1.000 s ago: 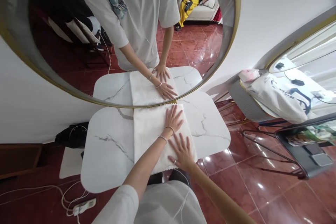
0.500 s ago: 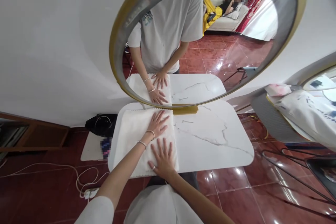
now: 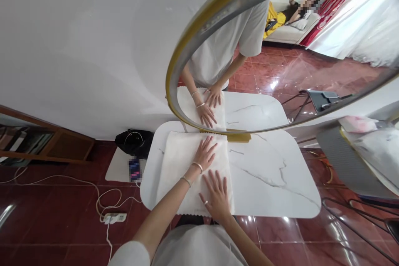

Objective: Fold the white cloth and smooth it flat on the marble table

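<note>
A white cloth (image 3: 177,170) with a scalloped edge lies flat over the left half of the white marble-patterned table (image 3: 268,174). My left hand (image 3: 205,153) rests palm down on its upper right part, fingers spread. Below it, my right hand (image 3: 217,195) also presses flat near the cloth's right edge, fingers apart, a ring on one finger. Neither hand grips anything. Two bracelets circle my left wrist.
A large gold-rimmed round mirror (image 3: 280,70) stands at the table's back on a gold base (image 3: 239,137), reflecting my arms and a person on a sofa. Left are a black bag (image 3: 134,143), a power strip (image 3: 114,218) with cords, and a wooden shelf (image 3: 71,144). Chair legs stand right.
My view has turned left, so everything appears further right. Both flat hands and the cloth have slid slightly right on the table, baring more tabletop at its left edge.
</note>
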The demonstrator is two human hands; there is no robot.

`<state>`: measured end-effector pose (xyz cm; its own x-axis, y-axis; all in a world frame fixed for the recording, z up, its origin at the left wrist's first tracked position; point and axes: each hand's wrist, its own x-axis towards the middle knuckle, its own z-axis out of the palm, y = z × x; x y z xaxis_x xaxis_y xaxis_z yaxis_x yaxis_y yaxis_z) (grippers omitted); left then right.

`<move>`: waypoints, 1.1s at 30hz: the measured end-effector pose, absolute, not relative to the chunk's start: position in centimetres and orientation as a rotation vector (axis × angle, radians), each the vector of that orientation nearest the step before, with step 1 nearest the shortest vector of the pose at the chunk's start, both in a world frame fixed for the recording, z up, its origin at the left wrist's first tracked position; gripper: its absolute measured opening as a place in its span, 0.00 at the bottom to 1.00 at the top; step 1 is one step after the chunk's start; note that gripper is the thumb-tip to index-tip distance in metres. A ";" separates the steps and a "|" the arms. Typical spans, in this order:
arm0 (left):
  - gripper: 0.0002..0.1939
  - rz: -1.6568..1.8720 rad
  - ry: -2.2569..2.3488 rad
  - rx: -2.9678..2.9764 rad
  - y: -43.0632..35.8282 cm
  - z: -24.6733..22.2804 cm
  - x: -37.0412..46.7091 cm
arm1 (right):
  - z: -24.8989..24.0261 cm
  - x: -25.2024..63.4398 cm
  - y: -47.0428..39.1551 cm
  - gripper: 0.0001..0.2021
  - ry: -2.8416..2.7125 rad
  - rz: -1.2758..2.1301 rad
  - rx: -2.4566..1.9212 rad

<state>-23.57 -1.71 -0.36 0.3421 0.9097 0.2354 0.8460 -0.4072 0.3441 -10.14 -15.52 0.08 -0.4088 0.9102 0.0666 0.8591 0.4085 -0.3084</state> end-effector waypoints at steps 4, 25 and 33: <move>0.28 0.671 2.074 2.153 -4.3 -0.7 -29.3 | 0.2 -11.5 -10.7 0.34 -2.251 0.248 -1.577; 0.26 0.431 2.297 1.958 6.0 0.2 -39.0 | -0.4 -23.4 11.1 0.21 -2.429 0.348 -1.913; 0.32 0.417 2.219 2.111 -0.3 0.5 -37.2 | 0.6 -20.1 4.4 0.25 -2.348 0.097 -1.789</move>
